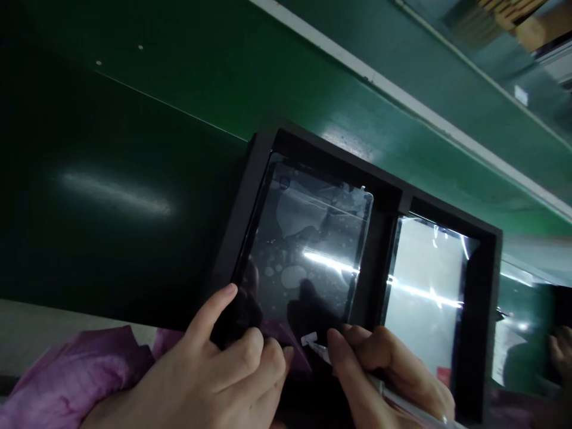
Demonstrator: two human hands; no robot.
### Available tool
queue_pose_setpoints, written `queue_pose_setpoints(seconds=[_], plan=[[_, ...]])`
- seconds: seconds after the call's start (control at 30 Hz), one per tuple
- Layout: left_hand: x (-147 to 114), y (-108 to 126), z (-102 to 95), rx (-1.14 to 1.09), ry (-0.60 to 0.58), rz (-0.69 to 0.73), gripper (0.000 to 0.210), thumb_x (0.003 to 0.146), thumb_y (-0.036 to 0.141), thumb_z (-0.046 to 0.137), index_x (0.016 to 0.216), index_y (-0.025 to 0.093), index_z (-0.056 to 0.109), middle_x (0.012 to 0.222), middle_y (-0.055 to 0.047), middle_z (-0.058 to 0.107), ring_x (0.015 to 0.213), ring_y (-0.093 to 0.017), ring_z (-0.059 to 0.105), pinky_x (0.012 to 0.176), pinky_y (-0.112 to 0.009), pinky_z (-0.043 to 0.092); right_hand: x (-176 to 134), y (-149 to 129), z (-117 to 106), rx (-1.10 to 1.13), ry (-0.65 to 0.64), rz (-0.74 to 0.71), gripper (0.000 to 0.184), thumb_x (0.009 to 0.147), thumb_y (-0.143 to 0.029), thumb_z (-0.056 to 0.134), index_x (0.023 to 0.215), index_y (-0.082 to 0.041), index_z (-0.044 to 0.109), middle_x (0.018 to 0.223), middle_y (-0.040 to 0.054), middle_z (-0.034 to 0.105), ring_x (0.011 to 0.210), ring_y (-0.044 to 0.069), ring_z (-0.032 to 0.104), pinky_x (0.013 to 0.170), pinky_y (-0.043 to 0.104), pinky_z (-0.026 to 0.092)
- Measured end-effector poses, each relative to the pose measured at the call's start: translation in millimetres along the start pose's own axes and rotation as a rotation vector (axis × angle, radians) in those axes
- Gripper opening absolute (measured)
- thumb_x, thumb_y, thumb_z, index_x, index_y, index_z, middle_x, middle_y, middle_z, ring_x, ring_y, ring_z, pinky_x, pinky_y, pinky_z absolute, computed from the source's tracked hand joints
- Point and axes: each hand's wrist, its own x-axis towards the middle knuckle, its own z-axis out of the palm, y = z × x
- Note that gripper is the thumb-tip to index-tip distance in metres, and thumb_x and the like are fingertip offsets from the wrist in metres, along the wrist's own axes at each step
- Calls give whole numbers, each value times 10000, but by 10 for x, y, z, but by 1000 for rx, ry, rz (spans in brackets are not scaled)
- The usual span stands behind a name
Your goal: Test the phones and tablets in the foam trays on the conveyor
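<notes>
You work with both hands at a black tray (447,210) on the green desk (134,238), the tray split by a divider into two compartments. In the tray's left compartment lies a dark screen (297,238), its glossy surface marked by pale bubble-like patches and a bright streak of reflected light. Your right hand (384,369), over the near part of the tray, closes its fingers around a slim pen (393,398), whose tip meets a small white tab (308,338) toward the near end of the left compartment; whether the tab is stuck down, you cannot tell from here. Your left hand (223,369) sits at the tray's near left corner, index finger stretched out along the side and the other fingers curled; whether they grip anything is hidden. A pale, shiny panel (424,262) fills much of the tray's right compartment, with a red patch (444,375) at its near end. Your purple sleeve (84,369) bunches left of the tray. Beyond the tray runs a white strip (366,74); well to its right, at the frame's edge, another person's hand (563,351) appears in shadow.
</notes>
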Motion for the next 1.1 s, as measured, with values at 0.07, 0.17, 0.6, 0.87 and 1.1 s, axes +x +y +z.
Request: queue_pose_setpoints(seconds=[0.07,0.17,0.6,0.87,1.1], plan=[[0,-3,0,-12,-1,0,287,1076,303,547,1002,221,811,945,48,725,995,-135,562,1413,-497,8,-13,-2,13,-6,16,5,522,926,-223,761,646,-199,320,579,-58,331,501,68,289,463,234,268],[-17,-5,7,-9,-7,2,279,1076,331,561,993,228,807,945,41,723,1015,-142,560,1413,-507,-3,-25,-14,22,-47,29,-2,528,917,-225,772,643,-199,321,578,-56,317,506,70,272,452,238,247],[-17,-6,6,19,-6,24,297,1084,352,566,978,208,803,948,36,702,1032,-138,543,1405,-536,8,-51,-77,27,-29,43,55,537,898,-203,786,651,-203,309,585,-51,325,521,80,274,462,250,253],[-14,-23,-8,27,-20,54,257,1065,361,611,966,218,800,965,37,688,1048,-136,524,1396,-546,-6,-35,-47,4,-85,38,0,511,892,-183,777,630,-193,339,569,-57,369,514,72,299,482,233,286],[-49,-14,-4,33,-36,43,238,1053,380,639,985,219,800,956,37,692,1063,-141,529,1399,-555,-6,-40,-91,-12,-81,50,90,524,913,-221,790,618,-203,358,576,-52,383,515,77,344,495,254,312]])
